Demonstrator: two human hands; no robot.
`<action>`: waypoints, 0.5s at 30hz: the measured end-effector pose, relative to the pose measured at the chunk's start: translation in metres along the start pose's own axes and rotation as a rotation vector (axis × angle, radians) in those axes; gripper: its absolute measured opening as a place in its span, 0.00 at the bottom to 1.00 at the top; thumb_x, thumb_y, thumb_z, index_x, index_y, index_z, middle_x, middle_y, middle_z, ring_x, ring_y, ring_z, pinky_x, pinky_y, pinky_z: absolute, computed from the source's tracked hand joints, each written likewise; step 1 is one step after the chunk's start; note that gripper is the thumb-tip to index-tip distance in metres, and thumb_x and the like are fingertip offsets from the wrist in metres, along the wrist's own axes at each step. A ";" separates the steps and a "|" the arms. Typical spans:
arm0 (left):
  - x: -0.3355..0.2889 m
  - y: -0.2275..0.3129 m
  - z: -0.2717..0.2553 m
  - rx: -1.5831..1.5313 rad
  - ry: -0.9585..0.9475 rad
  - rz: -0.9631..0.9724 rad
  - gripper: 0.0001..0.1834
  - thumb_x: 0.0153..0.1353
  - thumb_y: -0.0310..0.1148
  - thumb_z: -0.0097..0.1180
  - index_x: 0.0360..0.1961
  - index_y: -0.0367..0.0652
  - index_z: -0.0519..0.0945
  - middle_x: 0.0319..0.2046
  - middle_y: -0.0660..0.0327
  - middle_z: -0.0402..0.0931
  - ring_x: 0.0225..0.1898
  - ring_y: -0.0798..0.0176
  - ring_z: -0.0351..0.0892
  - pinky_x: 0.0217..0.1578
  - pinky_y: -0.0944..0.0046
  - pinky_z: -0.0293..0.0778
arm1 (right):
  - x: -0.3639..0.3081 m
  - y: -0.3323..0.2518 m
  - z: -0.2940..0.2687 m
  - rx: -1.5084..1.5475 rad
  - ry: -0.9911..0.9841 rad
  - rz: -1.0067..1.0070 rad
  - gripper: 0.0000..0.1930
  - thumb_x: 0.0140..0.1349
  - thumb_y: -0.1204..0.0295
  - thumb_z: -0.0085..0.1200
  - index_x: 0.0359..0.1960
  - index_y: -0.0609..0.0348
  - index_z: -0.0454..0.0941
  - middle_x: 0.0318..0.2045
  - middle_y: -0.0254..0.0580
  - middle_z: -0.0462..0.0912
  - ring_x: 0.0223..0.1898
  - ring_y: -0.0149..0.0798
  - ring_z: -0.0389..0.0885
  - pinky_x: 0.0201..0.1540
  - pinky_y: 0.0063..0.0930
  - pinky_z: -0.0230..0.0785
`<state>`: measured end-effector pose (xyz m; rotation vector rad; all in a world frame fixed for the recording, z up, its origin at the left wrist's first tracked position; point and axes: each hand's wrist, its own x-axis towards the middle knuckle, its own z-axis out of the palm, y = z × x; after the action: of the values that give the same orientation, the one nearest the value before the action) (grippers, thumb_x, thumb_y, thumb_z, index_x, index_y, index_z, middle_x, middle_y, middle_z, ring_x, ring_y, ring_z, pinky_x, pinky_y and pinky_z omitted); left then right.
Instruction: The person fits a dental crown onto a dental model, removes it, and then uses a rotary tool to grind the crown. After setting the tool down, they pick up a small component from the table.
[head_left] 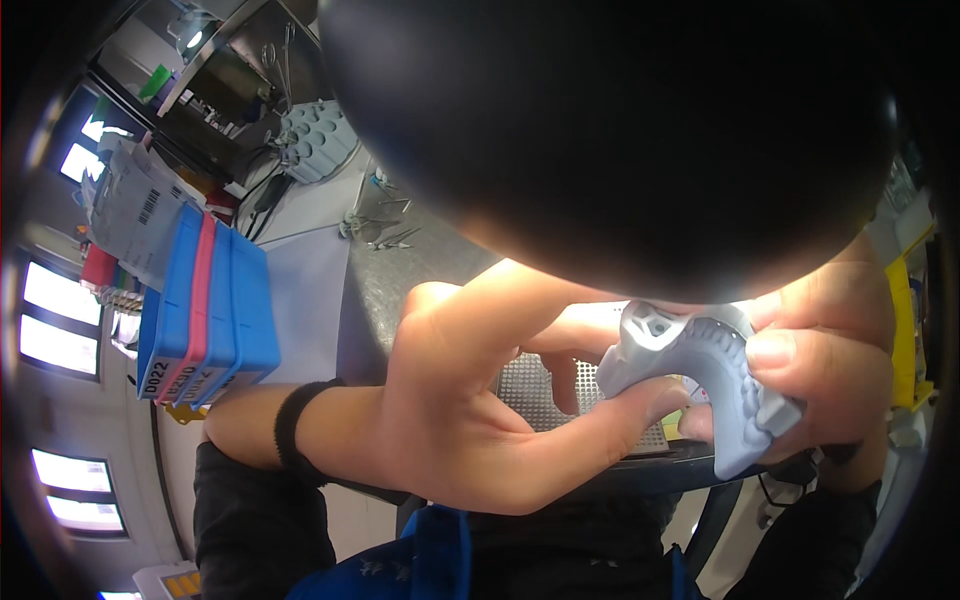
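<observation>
**Both hands clamped around a grey dental model**

And here it is, low on the right: the model [735, 400], a smooth, matte, blue-grey horseshoe with ridged teeth along its curve and a blocky, hollowed lump at its left end. It's held up over the desk [385, 290], tilted, teeth showing.

The left hand [465, 400] grips from the left, thumb stretched long across to the inside of the arch, wrist ringed by a fuzzy black band [292, 430]. The right hand [835, 340] has the other side, fingers curled, a fingertip right against the tooth row.

But look at that big, dark, rounded shape [620, 130]! It swallows the top of the view, hiding parts of both hands and the model's upper edge; some left fingers can't be made out.

Beneath, a studded metal plate [530, 390] peeks through. Off left, glossy blue trays [250, 310] sandwich a pink one [200, 290], beside a crinkled plastic bag [140, 200].
</observation>
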<state>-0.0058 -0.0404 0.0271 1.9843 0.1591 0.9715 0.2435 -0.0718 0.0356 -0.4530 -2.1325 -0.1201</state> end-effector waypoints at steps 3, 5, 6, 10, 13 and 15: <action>0.001 -0.006 -0.001 0.005 -0.016 0.027 0.42 0.54 0.13 0.68 0.69 0.31 0.62 0.53 0.34 0.78 0.49 0.47 0.87 0.44 0.61 0.87 | -0.005 -0.003 -0.012 -0.020 -0.129 0.119 0.29 0.51 0.66 0.76 0.52 0.58 0.74 0.45 0.47 0.84 0.39 0.42 0.88 0.38 0.28 0.82; 0.001 -0.006 -0.003 0.008 -0.019 0.040 0.42 0.53 0.15 0.70 0.69 0.32 0.64 0.53 0.36 0.79 0.49 0.47 0.87 0.37 0.65 0.86 | -0.006 -0.001 -0.018 -0.151 -0.128 0.208 0.25 0.49 0.68 0.75 0.49 0.58 0.80 0.42 0.46 0.87 0.39 0.43 0.89 0.41 0.29 0.82; 0.000 -0.004 -0.004 -0.005 -0.006 -0.014 0.39 0.53 0.17 0.72 0.66 0.31 0.67 0.53 0.37 0.80 0.49 0.48 0.87 0.35 0.66 0.84 | -0.006 -0.001 -0.021 -0.156 -0.139 0.227 0.23 0.48 0.69 0.75 0.47 0.59 0.83 0.41 0.46 0.88 0.39 0.43 0.89 0.42 0.30 0.82; 0.000 0.002 -0.003 -0.156 0.069 -0.308 0.26 0.55 0.24 0.74 0.54 0.29 0.79 0.49 0.43 0.84 0.48 0.53 0.88 0.32 0.69 0.83 | -0.009 0.019 -0.017 -0.194 -0.026 0.067 0.23 0.46 0.73 0.79 0.42 0.59 0.79 0.33 0.45 0.85 0.34 0.45 0.85 0.32 0.31 0.76; 0.002 0.002 0.000 -0.333 0.099 -0.506 0.22 0.58 0.26 0.72 0.51 0.29 0.80 0.47 0.45 0.85 0.49 0.56 0.88 0.41 0.65 0.83 | -0.014 0.022 -0.015 -0.069 -0.235 0.192 0.21 0.46 0.74 0.78 0.41 0.59 0.80 0.34 0.46 0.86 0.36 0.45 0.86 0.36 0.32 0.79; 0.004 0.001 -0.002 -0.447 0.102 -0.583 0.23 0.59 0.27 0.72 0.53 0.30 0.79 0.48 0.47 0.85 0.50 0.57 0.87 0.46 0.63 0.83 | -0.019 0.018 -0.006 0.027 -0.074 0.271 0.22 0.45 0.76 0.77 0.43 0.60 0.81 0.35 0.46 0.86 0.35 0.44 0.86 0.36 0.31 0.78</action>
<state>-0.0045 -0.0377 0.0309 1.3619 0.5000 0.6514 0.2648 -0.0620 0.0220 -0.7348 -2.1193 0.0801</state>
